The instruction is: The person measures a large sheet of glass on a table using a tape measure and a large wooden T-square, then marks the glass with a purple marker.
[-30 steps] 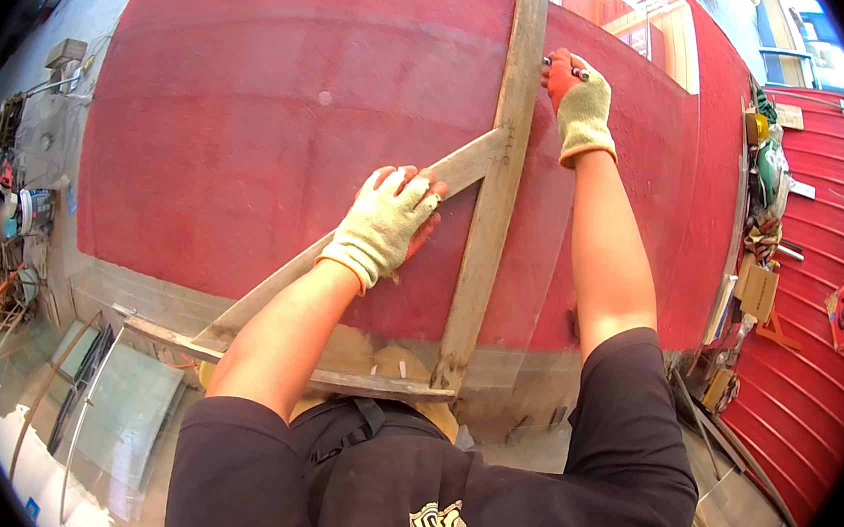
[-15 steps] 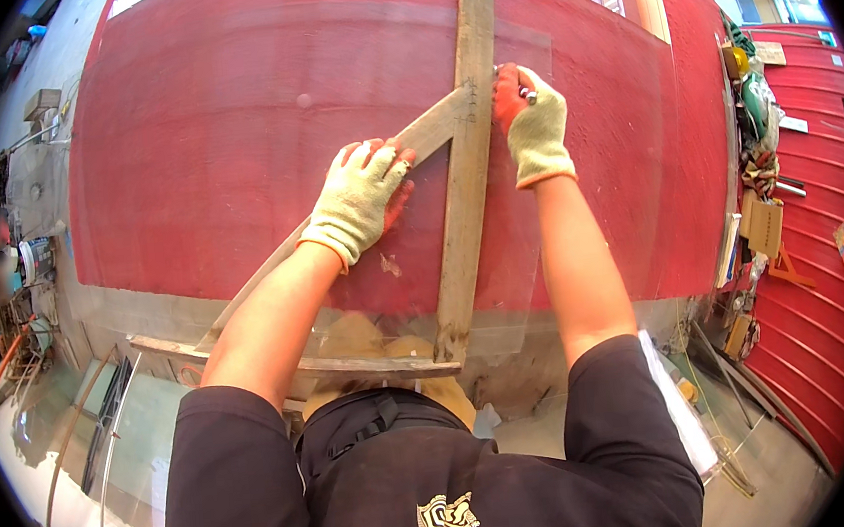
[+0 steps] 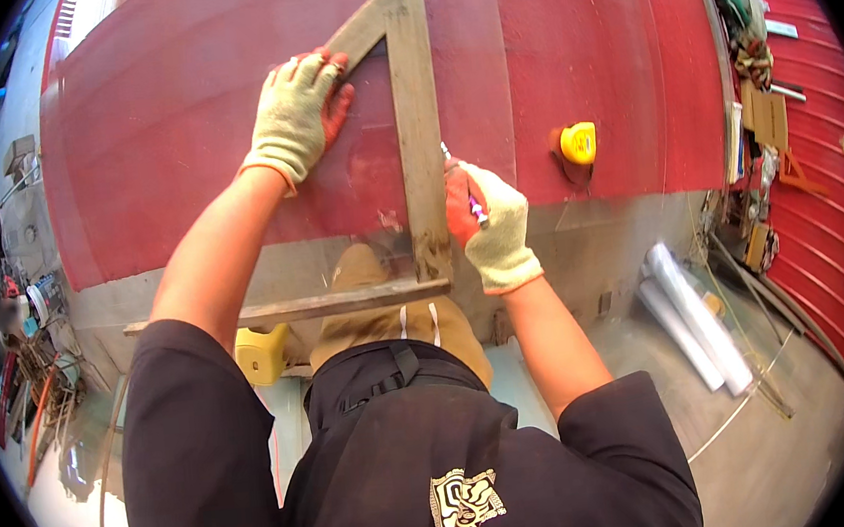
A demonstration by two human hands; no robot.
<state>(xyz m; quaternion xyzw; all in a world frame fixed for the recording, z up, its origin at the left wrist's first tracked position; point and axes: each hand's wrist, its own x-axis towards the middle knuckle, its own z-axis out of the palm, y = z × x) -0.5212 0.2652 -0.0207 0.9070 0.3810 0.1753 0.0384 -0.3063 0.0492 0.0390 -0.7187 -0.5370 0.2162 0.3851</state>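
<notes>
A large wooden square (image 3: 417, 113) lies over a clear glass sheet (image 3: 470, 69) on the red tabletop (image 3: 573, 39). Its long upright runs away from me, its slanted brace goes up to the right, and its crossbar sits at the table's near side. My left hand (image 3: 294, 114), in a cream glove with red palm, is closed over the brace and presses it down. In my right hand (image 3: 491, 219), gloved alike, is a slim pen-shaped glass cutter (image 3: 479, 210). Its metal tip stands beside the upright's right edge; the fingers hide most of its body.
A yellow tape measure (image 3: 578, 143) rests on the red surface to the right. Clear-wrapped rolls (image 3: 693, 320) lie low at the right. A yellow object (image 3: 262, 356) is by my left leg. Assorted tools and boxes line both sides.
My right hand has drawn the glass cutter along the upright toward me. My left hand still holds the brace. The view has shifted, bringing the tape measure into sight.
</notes>
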